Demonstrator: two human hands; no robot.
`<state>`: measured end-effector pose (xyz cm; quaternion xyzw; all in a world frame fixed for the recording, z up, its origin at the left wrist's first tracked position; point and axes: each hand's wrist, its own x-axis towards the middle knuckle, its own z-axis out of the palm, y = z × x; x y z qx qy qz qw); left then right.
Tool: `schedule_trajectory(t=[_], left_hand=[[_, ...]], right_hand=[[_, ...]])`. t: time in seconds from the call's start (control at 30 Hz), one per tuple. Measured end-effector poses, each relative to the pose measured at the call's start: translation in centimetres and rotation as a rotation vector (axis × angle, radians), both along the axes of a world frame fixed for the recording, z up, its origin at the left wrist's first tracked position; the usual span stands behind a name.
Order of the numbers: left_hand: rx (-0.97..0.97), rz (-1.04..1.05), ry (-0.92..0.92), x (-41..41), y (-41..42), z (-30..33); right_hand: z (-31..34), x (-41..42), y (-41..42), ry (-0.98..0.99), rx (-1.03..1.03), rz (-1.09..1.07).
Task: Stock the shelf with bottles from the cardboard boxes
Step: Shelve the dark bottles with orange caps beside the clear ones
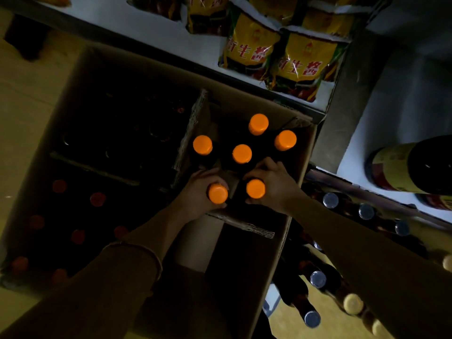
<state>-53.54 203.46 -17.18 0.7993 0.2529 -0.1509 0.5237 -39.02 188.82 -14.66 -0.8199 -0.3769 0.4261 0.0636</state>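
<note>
You are looking straight down into an open cardboard box (297,182) that holds six orange-capped bottles (242,154). Your left hand (199,189) is curled round the neck of one bottle (218,193) at the near side of the group, and your right hand (271,181) is curled round the neck of the bottle beside it (255,188). The other four orange caps stand just beyond your fingers, inside the same box: one in the middle, one to its left, two further back toward the shelf.

To the left, touching this box, a second, darker box (73,99) holds bottles with red caps (97,199); about eight caps show in the gloom, though the exact count is hard to tell.

Beyond the boxes, a white shelf (156,33) carries yellow sauce packets (252,42); at least four are in view.

On your right, below your forearm, a lower shelf holds dark bottles with silver caps (330,200); six such caps show. Three pale yellow caps (353,303) sit blurred near the bottom right. A large bottle with a yellow label (401,165) stands at the right edge.
</note>
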Motion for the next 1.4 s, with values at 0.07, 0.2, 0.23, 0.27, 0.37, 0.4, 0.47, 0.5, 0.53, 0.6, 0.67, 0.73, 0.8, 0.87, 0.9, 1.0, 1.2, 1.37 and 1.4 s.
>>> schedule_trajectory(t=[0.07,0.2,0.23,0.27,0.37,0.4,0.47,0.5,0.53,0.6,0.67,0.73,0.8,0.87,0.9,1.0,1.2,1.37,1.4], left_hand=[[-0.022,-0.019,0.044,0.3,0.2,-0.9],[0.006,0.003,0.047,0.1,-0.1,-1.4],[0.018,0.018,0.034,-0.1,-0.3,-1.2],[0.02,0.042,0.019,-0.4,-0.4,-0.9],[0.003,0.11,-0.026,-1.2,-0.6,1.0],[0.004,0.106,-0.032,-1.3,-0.7,2.0],[-0.021,0.059,-0.055,-1.3,-0.8,4.6],[-0.04,0.031,-0.062,-1.2,-0.9,6.2],[-0.051,0.007,-0.06,-1.2,-1.1,7.9],[-0.05,-0.029,-0.06,-1.2,-1.6,11.3],[-0.048,-0.029,-0.077,-1.1,-2.3,14.7],[-0.064,-0.01,-0.111,-0.8,-3.0,18.8],[-0.089,0.04,-0.109,-0.4,-3.6,23.2],[-0.108,0.081,-0.109,0.3,-4.2,28.0],[-0.103,0.105,-0.12,0.5,-4.4,30.4],[-0.095,0.143,-0.196,0.9,-5.1,37.6],[0.009,0.054,-0.538,1.0,-6.6,51.3],[0.078,-0.15,-0.747,1.3,-8.0,62.5],[0.085,-0.176,-0.77,1.4,-8.4,64.7]], right_hand=[[-0.7,-0.2,0.3,-0.008,-0.03,0.038],[-1.6,-1.0,0.3,0.008,0.041,-0.053],[-1.5,-1.2,0.1,-0.001,0.057,-0.069],[-1.2,-1.5,-0.2,-0.007,0.062,-0.076],[0.5,-2.7,-1.4,0.011,0.098,-0.129],[1.3,-3.2,-1.9,0.03,0.137,-0.16],[3.6,-4.3,-3.0,0.062,0.199,-0.153],[4.8,-4.7,-3.4,0.071,0.225,-0.132],[6.3,-4.9,-3.7,0.073,0.258,-0.137],[9.8,-4.8,-3.9,0.068,0.32,-0.204],[13.8,-4.2,-4.1,0.063,0.378,-0.278],[18.3,-3.5,-4.4,0.081,0.433,-0.384],[22.8,-3.0,-5.1,0.079,0.491,-0.492],[27.5,-2.9,-5.8,0.046,0.549,-0.561],[30.0,-3.0,-6.1,0.034,0.577,-0.599],[37.2,-3.4,-7.1,0.013,0.623,-0.703],[52.1,-5.5,-9.0,-0.092,0.812,-0.869],[64.0,-8.1,-10.2,-0.239,0.982,-0.987],[66.2,-8.5,-10.7,-0.269,1.003,-0.993]])
